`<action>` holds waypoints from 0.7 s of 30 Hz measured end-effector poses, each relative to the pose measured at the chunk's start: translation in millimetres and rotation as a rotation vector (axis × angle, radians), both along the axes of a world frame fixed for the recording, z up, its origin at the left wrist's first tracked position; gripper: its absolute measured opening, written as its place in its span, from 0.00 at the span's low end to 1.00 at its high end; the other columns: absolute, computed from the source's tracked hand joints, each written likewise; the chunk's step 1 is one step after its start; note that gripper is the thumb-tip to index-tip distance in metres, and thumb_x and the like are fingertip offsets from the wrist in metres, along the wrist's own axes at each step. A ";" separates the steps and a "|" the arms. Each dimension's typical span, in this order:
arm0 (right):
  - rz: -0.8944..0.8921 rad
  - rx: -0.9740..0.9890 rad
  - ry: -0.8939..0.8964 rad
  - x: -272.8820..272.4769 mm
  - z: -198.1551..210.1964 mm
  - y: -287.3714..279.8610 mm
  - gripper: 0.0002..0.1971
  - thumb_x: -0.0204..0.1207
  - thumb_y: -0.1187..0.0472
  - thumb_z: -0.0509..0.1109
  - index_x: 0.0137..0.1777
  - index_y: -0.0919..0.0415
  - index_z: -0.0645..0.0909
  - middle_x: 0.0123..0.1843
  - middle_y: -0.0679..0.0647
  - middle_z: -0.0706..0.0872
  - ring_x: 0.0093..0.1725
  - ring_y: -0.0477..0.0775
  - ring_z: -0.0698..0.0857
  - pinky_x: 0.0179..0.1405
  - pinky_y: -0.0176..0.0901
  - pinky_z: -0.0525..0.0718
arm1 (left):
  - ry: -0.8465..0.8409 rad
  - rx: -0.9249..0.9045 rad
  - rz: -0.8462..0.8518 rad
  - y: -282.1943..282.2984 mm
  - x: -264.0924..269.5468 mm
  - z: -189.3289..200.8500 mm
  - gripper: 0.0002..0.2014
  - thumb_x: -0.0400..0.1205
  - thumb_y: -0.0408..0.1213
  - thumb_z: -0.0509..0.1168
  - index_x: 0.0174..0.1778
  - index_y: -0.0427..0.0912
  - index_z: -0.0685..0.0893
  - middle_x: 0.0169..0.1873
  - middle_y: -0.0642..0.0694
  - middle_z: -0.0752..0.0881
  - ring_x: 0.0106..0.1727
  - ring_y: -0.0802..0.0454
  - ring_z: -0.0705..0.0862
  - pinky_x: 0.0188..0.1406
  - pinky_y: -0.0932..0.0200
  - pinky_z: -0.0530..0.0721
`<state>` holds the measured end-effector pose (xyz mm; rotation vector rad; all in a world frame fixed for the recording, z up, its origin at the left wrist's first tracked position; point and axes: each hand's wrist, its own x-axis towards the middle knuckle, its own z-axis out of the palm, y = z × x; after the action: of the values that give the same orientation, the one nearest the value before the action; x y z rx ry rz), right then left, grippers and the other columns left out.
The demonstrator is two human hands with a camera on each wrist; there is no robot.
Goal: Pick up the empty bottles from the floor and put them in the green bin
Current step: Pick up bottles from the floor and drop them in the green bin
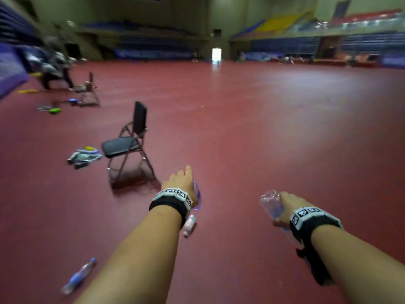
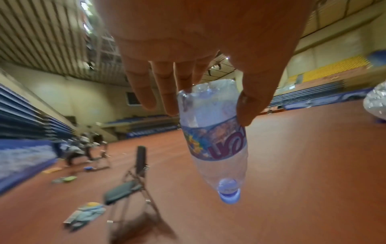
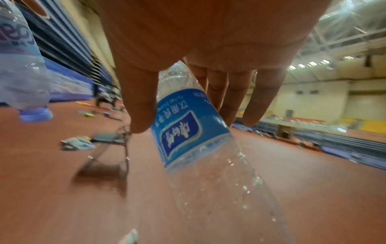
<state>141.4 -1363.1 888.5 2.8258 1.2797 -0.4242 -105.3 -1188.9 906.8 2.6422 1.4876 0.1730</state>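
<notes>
1. While both arms reach out over the red floor [image 1: 263, 128], my left hand [image 1: 180, 183] pinches a purple-labelled bottle [image 2: 213, 140], cap down, right of the folding chair [image 1: 129, 143].
2. My right hand [image 1: 289, 207] grips a blue-labelled bottle [image 3: 188, 128], farther right of the chair.
3. Two more bottles lie nearer than the chair: a pink-labelled bottle [image 1: 189, 226] and a blue-capped bottle [image 1: 79, 275].

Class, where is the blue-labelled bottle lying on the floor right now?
In the head view, the blue-labelled bottle lies on the red floor at lower left, beside the left forearm.
</notes>
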 end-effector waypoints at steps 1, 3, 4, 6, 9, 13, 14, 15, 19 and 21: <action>0.065 0.026 -0.008 -32.3 13.7 30.4 0.39 0.60 0.43 0.82 0.68 0.54 0.69 0.65 0.53 0.80 0.61 0.58 0.83 0.59 0.48 0.83 | 0.010 0.037 0.056 12.8 -45.0 15.5 0.45 0.77 0.51 0.67 0.84 0.44 0.50 0.73 0.42 0.72 0.73 0.39 0.73 0.66 0.43 0.75; 0.178 0.074 -0.006 -90.6 36.4 78.7 0.37 0.59 0.44 0.81 0.66 0.54 0.70 0.62 0.53 0.82 0.59 0.58 0.84 0.57 0.47 0.83 | 0.043 0.091 0.163 29.5 -121.4 38.3 0.42 0.78 0.50 0.65 0.84 0.44 0.50 0.73 0.42 0.72 0.73 0.38 0.73 0.65 0.43 0.75; 0.250 0.105 -0.002 -127.1 46.8 109.7 0.37 0.57 0.45 0.81 0.65 0.54 0.72 0.59 0.53 0.84 0.56 0.57 0.86 0.54 0.45 0.84 | 0.048 0.117 0.234 37.0 -170.4 51.8 0.42 0.78 0.49 0.65 0.84 0.44 0.51 0.73 0.42 0.73 0.72 0.39 0.74 0.64 0.44 0.76; 0.364 0.116 -0.001 -186.0 62.0 149.8 0.35 0.56 0.46 0.81 0.62 0.54 0.74 0.51 0.51 0.87 0.49 0.55 0.88 0.48 0.44 0.85 | 0.047 0.119 0.354 40.5 -242.5 66.8 0.44 0.76 0.52 0.67 0.84 0.46 0.51 0.72 0.42 0.73 0.71 0.40 0.75 0.63 0.45 0.76; 0.608 0.140 -0.040 -304.2 86.4 206.3 0.24 0.57 0.46 0.80 0.51 0.49 0.75 0.44 0.50 0.87 0.44 0.56 0.89 0.40 0.41 0.81 | 0.060 0.132 0.578 30.2 -370.4 78.4 0.46 0.76 0.56 0.67 0.84 0.46 0.50 0.72 0.42 0.73 0.71 0.40 0.74 0.64 0.45 0.77; 0.889 0.172 -0.040 -472.9 103.6 259.3 0.19 0.56 0.50 0.74 0.46 0.51 0.75 0.30 0.48 0.82 0.34 0.54 0.86 0.33 0.37 0.79 | 0.120 0.153 0.871 3.4 -525.2 84.0 0.42 0.80 0.51 0.63 0.85 0.45 0.48 0.74 0.41 0.71 0.73 0.40 0.72 0.66 0.44 0.75; 0.954 0.187 -0.034 -513.6 105.3 270.9 0.20 0.55 0.51 0.74 0.47 0.52 0.73 0.31 0.48 0.81 0.35 0.55 0.85 0.36 0.39 0.79 | 0.129 0.149 0.938 -3.3 -556.3 86.3 0.43 0.79 0.50 0.63 0.85 0.44 0.47 0.74 0.41 0.71 0.74 0.40 0.72 0.66 0.43 0.75; 1.028 0.199 -0.026 -555.1 107.6 278.4 0.23 0.54 0.51 0.75 0.48 0.52 0.72 0.33 0.47 0.79 0.37 0.56 0.84 0.38 0.41 0.79 | 0.147 0.138 1.004 -10.8 -585.2 88.4 0.44 0.78 0.50 0.64 0.85 0.44 0.47 0.74 0.41 0.70 0.74 0.39 0.72 0.67 0.43 0.74; 1.330 0.212 0.022 -707.8 108.2 302.2 0.31 0.55 0.50 0.80 0.58 0.53 0.74 0.44 0.51 0.84 0.45 0.58 0.85 0.42 0.44 0.82 | 0.193 0.097 1.244 -34.8 -682.3 92.8 0.45 0.76 0.51 0.68 0.83 0.44 0.51 0.73 0.40 0.72 0.73 0.39 0.73 0.65 0.43 0.76; 1.482 0.232 0.070 -774.9 105.5 315.0 0.37 0.49 0.47 0.78 0.63 0.49 0.75 0.48 0.50 0.86 0.46 0.57 0.87 0.46 0.48 0.86 | 0.194 0.082 1.344 -43.1 -727.1 92.9 0.41 0.76 0.53 0.67 0.81 0.44 0.55 0.70 0.40 0.75 0.71 0.38 0.75 0.63 0.43 0.78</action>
<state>-633.6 -1048.1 994.0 1.2072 2.9176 -0.2565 -832.4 -1232.0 999.7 1.2463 3.0388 0.0578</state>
